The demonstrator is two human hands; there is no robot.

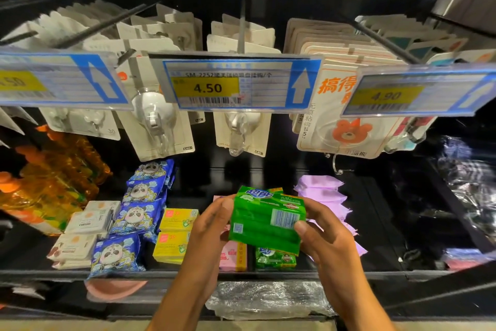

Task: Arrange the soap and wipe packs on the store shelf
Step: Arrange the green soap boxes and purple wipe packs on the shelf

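While held just above the shelf (188,274), green soap pack (268,218) sits between both hands: left hand (212,226) grip curled round its left end, right hand (322,234) grip pinching the barcode end. Second green pack (276,258) lies on the shelf beneath, purple wipe packs (322,196) just right.

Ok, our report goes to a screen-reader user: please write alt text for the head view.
A left hand and a right hand hold a green soap pack above a store shelf. Blue panda packs, yellow boxes and purple packs lie on it; price tags hang above.
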